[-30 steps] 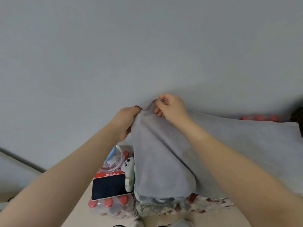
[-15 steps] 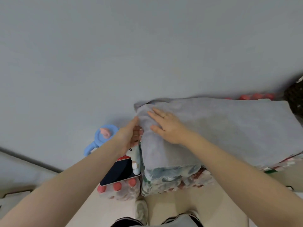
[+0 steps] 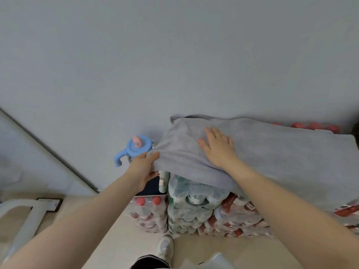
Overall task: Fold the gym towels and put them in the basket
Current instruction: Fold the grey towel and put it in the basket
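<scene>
A grey gym towel (image 3: 272,158) lies spread over stacked packs of bottled water against the wall. My right hand (image 3: 217,146) rests flat on its left part, fingers spread, palm down. My left hand (image 3: 144,167) pinches the towel's near left corner between thumb and fingers, beside the packs. No basket is in view.
A blue-lidded handled cup (image 3: 134,150) stands left of the towel. A phone (image 3: 151,188) lies on the red-capped bottle packs (image 3: 149,212) under my left hand. A white frame (image 3: 25,214) sits on the floor at the left. My shoe (image 3: 165,247) is below the packs.
The towel was held up by both hands at its top corner; it has been laid down over the packs. My right hand went flat and slid right; my left hand shifted to the near corner.
</scene>
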